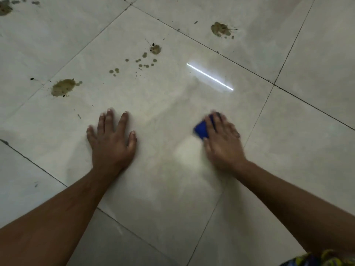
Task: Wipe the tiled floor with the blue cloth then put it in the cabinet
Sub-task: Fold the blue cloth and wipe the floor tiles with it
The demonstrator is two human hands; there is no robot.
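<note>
The tiled floor is pale grey with dark grout lines. My right hand presses a small blue cloth flat against the tile; only the cloth's left part shows from under my fingers, and the hand is motion-blurred. My left hand lies flat on the same tile, fingers spread, holding nothing. Brownish-green stains mark the floor farther out: a large blotch at the left, a splatter with small drops in the middle, and another blotch at the upper right. No cabinet is in view.
More stains sit at the top left corner. A bright strip of reflected light lies on the tile beyond my right hand. A bit of patterned clothing shows at the bottom right.
</note>
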